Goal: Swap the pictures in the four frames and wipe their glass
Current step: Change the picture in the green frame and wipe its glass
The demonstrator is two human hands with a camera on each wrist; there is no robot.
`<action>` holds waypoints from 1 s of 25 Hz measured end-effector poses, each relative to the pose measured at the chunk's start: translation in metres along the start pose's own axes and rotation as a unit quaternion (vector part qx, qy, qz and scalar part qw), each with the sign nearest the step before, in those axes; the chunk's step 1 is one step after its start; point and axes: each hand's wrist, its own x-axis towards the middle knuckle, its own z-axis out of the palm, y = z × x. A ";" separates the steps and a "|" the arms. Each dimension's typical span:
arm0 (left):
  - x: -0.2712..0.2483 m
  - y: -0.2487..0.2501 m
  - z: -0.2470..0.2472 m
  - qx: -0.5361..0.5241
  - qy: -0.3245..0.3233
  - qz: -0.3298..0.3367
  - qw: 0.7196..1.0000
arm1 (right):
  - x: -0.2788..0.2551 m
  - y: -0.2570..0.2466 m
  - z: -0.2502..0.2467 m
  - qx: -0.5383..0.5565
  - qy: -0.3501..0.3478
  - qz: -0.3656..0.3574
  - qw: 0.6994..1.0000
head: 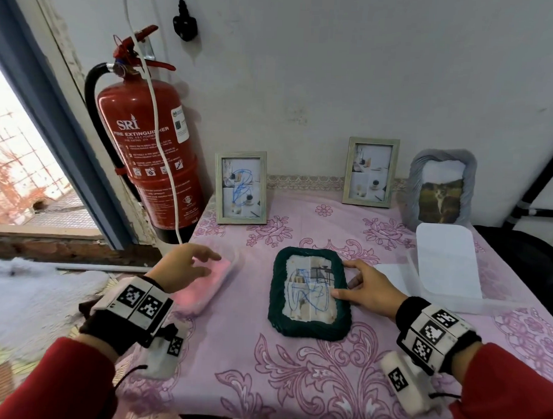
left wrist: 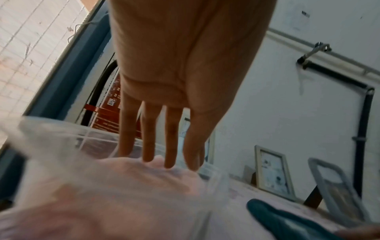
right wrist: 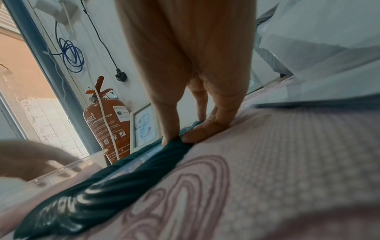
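A dark green frame (head: 309, 293) lies flat on the pink tablecloth, glass up, with a blue scribble over its picture. My right hand (head: 349, 280) holds its right rim; the thumb lies on top and the fingers run along the outer edge, as the right wrist view shows (right wrist: 179, 139). My left hand (head: 211, 263) hovers open, fingers straight, just above a fluffy pink cloth (head: 199, 285) in a clear tub (left wrist: 61, 129). Three frames stand at the back: a pale wooden frame (head: 241, 187) with blue scribbles, a second wooden frame (head: 370, 172), and a grey frame (head: 441, 186) with a cat picture.
A clear plastic box with a white lid (head: 447, 264) sits to the right of my right hand. A red fire extinguisher (head: 147, 153) stands against the wall off the table's left edge, with a white cable hanging in front. A window is at far left.
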 end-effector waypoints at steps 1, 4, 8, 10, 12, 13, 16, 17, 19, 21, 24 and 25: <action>-0.002 -0.008 0.001 0.049 -0.053 -0.011 0.997 | 0.000 0.000 0.000 0.001 0.000 0.000 1.000; -0.004 -0.019 0.009 0.109 -0.100 0.014 0.989 | 0.001 0.001 0.000 0.004 0.000 -0.002 1.000; -0.003 -0.023 0.019 0.095 -0.048 0.023 0.994 | 0.001 0.003 0.000 0.010 -0.001 -0.005 1.000; -0.002 -0.024 0.023 0.095 -0.029 0.016 0.995 | 0.002 0.003 0.000 0.016 -0.002 -0.005 1.000; 0.000 -0.023 0.024 0.090 -0.018 0.009 0.996 | 0.002 0.004 0.000 0.017 -0.004 -0.004 1.000; 0.000 -0.023 0.023 0.087 -0.013 0.007 0.996 | 0.002 0.004 0.000 0.017 -0.005 -0.003 1.000; 0.001 -0.019 0.016 0.047 0.041 0.002 0.998 | 0.002 0.003 0.000 0.015 -0.007 -0.005 1.000; 0.001 -0.016 0.013 0.030 0.079 0.007 0.996 | 0.002 0.003 0.000 0.013 -0.008 -0.006 1.000; 0.001 -0.003 0.004 0.006 0.163 0.029 0.986 | 0.002 0.003 -0.001 0.013 -0.009 -0.007 1.000; 0.001 0.018 -0.005 -0.024 0.222 0.063 0.973 | 0.001 0.004 0.000 0.019 -0.009 -0.006 1.000; 0.006 0.056 -0.004 -0.048 0.213 0.123 0.968 | 0.001 0.003 0.000 0.028 -0.009 0.000 1.000; 0.007 0.069 0.001 -0.057 0.188 0.136 0.971 | 0.002 0.003 0.000 0.030 -0.009 0.002 1.000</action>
